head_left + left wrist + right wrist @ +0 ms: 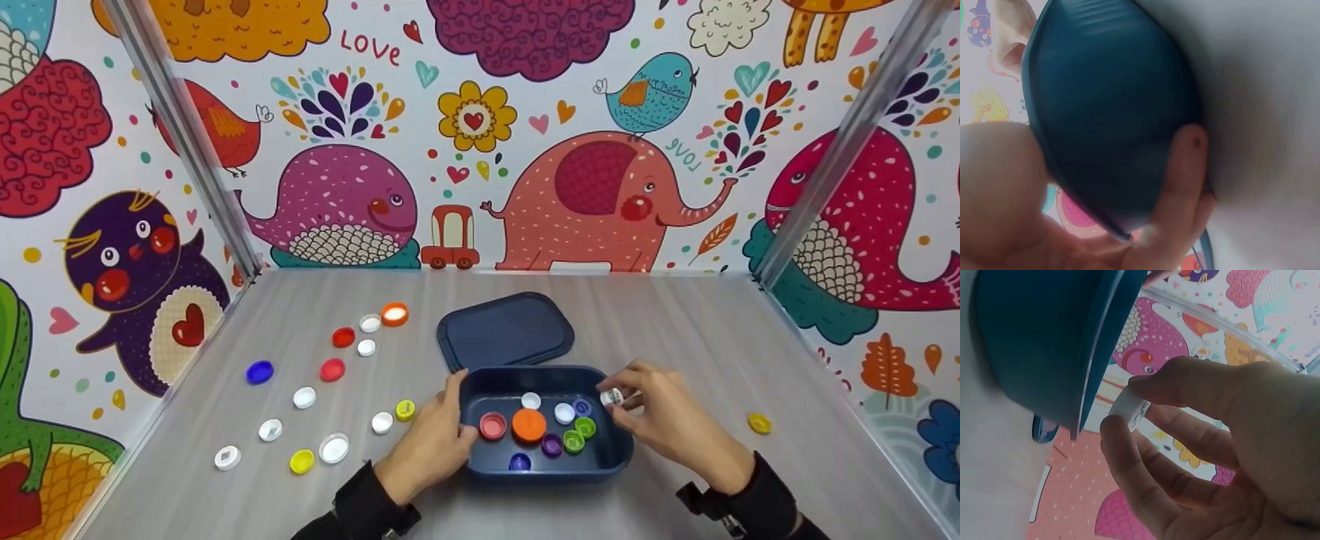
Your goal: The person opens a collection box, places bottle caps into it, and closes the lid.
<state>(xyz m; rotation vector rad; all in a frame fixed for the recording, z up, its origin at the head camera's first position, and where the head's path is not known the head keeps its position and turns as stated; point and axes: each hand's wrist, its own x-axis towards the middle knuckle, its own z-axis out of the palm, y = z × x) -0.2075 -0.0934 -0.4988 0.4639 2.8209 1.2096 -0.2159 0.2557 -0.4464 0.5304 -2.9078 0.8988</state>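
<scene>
My left hand (429,444) grips the left rim of a dark blue plastic box (600,454); in the left wrist view its fingers press the outer wall (1112,112). Over the box's right rim, my right hand (667,416) pinches a white bottle cap (612,397) between thumb and fingers, also plain in the right wrist view (1129,406). Inside the box lie a large orange cap (529,426), a pinkish-red cap (493,427), two white caps (564,413), two green caps (574,441) and several purple or blue ones (552,445).
Behind the box lies a dark blue lid (506,330). Loose caps are spread over the table's left side, among them a blue cap (259,372), a red cap (343,337) and an orange-rimmed cap (394,314). One yellow cap (759,423) lies far right. Patterned walls enclose the table.
</scene>
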